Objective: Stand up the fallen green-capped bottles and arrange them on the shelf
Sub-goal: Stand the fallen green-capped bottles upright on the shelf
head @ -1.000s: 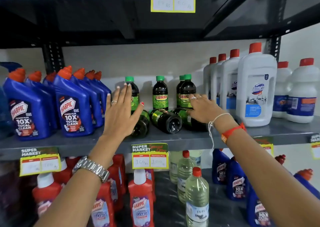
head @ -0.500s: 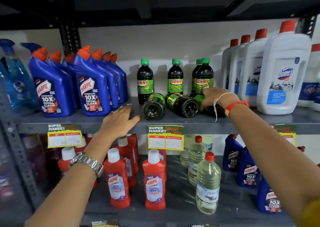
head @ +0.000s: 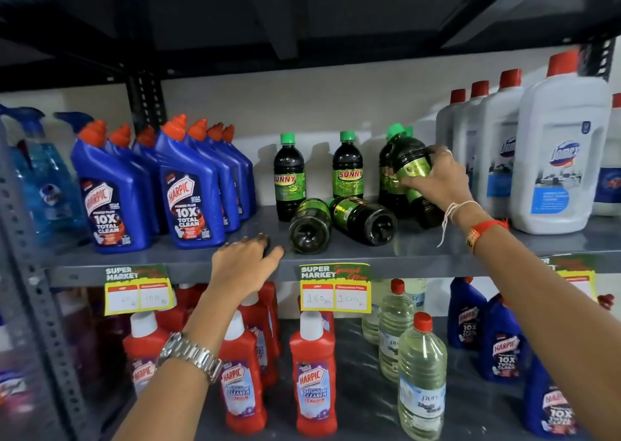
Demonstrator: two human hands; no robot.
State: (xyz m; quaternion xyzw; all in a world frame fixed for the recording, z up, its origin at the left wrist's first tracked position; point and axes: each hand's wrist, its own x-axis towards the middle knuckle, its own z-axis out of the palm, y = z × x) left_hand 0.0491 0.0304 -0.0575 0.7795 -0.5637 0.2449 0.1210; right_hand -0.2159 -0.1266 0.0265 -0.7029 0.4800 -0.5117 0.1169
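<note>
Dark green-capped bottles with green SUNNY labels stand and lie on the grey middle shelf (head: pixel 420 255). Two upright bottles (head: pixel 289 178) (head: pixel 347 168) stand at the back, and a third (head: pixel 386 178) is partly hidden on the right. Two fallen bottles (head: pixel 309 227) (head: pixel 363 220) lie with their bases facing me. My right hand (head: pixel 437 181) grips a tilted bottle (head: pixel 408 161), cap up and leaning left, lifted off its side. My left hand (head: pixel 245 259) rests flat on the shelf's front edge, holding nothing.
Blue Harpic bottles (head: pixel 188 195) fill the shelf's left; white red-capped Domex bottles (head: pixel 557 165) stand at the right. Price tags (head: pixel 336 287) hang on the shelf edge. Red Harpic bottles (head: pixel 312 380) and clear bottles (head: pixel 421 376) stand on the lower shelf. A dark shelf sits overhead.
My right hand has lifted the rightmost fallen bottle from lying to tilted nearly upright. My left hand dropped from the bottles to the shelf's front edge and stays there.
</note>
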